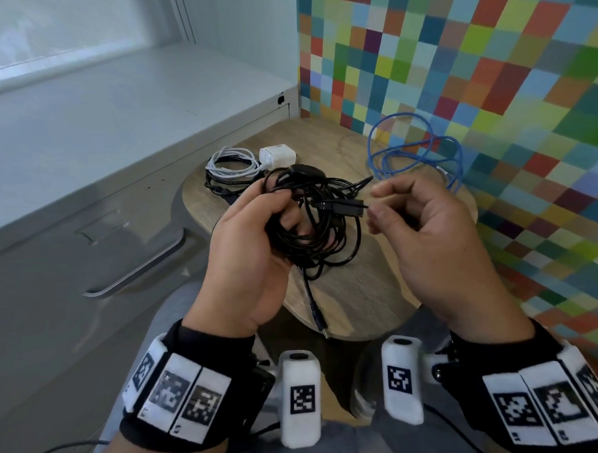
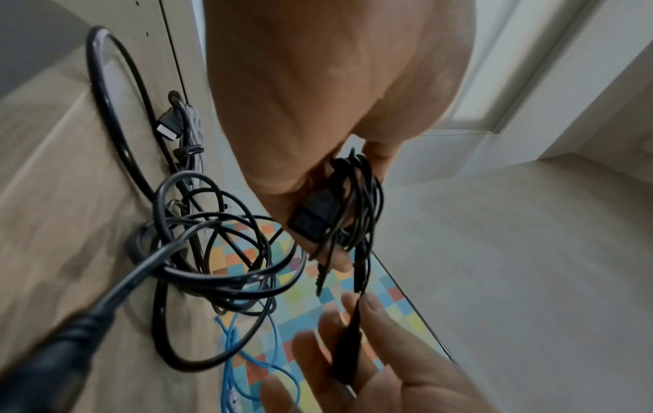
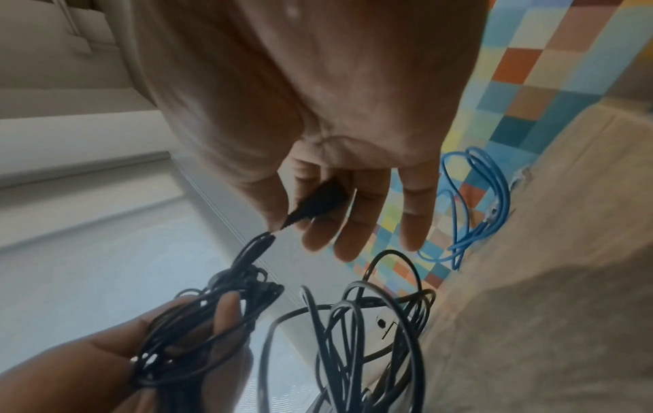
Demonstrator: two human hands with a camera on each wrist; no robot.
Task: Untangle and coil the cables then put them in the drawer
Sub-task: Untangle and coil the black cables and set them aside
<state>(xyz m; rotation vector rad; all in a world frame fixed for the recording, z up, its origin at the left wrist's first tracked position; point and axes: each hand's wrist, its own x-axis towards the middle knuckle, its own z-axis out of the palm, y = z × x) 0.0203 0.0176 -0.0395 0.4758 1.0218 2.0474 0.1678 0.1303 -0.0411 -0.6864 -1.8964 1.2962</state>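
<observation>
- Above the round wooden table (image 1: 355, 292), head view: left hand (image 1: 253, 242) clenched around a tangled bundle of thin black cables (image 1: 311, 219), loops spilling down, one plug end dangling toward the table edge. Right hand (image 1: 424, 227) pinching a black connector (image 1: 349, 205) at the bundle's side, other fingers loosely curled.
- Further back on the table: a coiled white cable (image 1: 231, 162) beside a white charger (image 1: 275, 155), a loose blue cable (image 1: 414, 152) near the mosaic wall (image 1: 489, 64). Grey drawer (image 1: 86, 256) to the left, closed.
- Left wrist view: black strands wrapped across the fingers (image 2: 339, 257), a USB plug (image 2: 312, 216) among them.
- Right wrist view: connector (image 3: 321, 202) nipped at thumb and forefinger.
</observation>
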